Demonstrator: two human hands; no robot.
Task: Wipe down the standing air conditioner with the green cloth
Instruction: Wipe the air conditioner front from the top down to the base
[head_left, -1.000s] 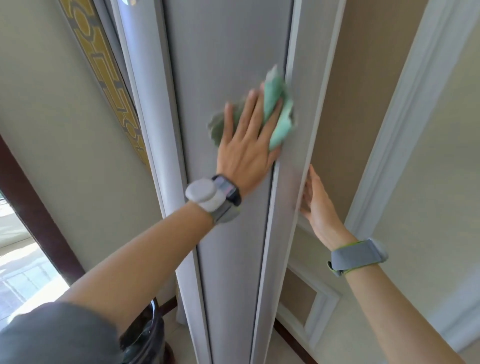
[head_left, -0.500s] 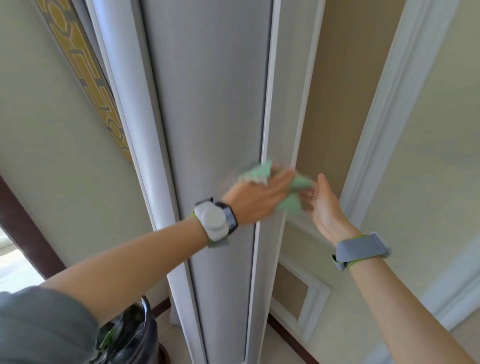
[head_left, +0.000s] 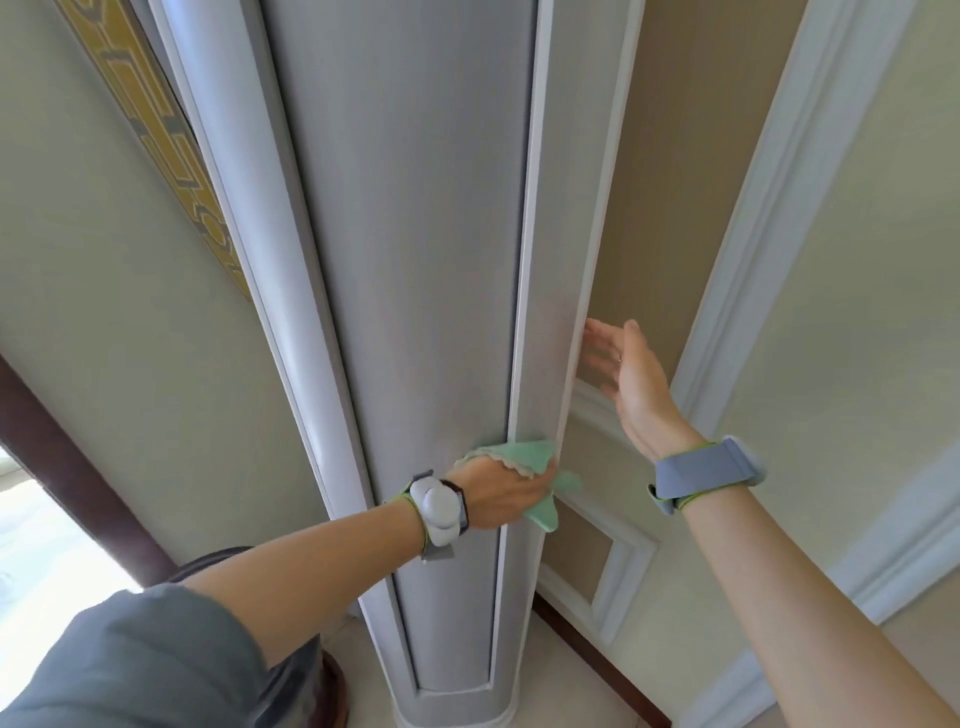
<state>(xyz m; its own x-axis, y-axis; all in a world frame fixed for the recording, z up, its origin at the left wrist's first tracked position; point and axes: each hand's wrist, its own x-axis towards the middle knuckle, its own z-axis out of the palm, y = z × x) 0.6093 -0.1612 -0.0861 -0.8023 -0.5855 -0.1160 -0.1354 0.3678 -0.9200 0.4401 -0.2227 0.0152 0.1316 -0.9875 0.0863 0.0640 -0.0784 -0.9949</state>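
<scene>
The tall grey standing air conditioner fills the middle of the head view, running from the top down to its base on the floor. My left hand presses the green cloth against the unit's right front edge, low on the body; its fingers are hidden behind the cloth and the edge. My right hand is held open with straight fingers beside the unit's right side edge, above the cloth; I cannot tell whether the fingertips touch the unit.
A beige wall with white moulding stands close behind on the right. A patterned yellow panel runs along the left wall. A dark round pot sits on the floor at the unit's left, near a bright window.
My left hand has swept the cloth down the unit's right front edge from high up to low down. My right hand stayed beside the right side edge, shifting slightly.
</scene>
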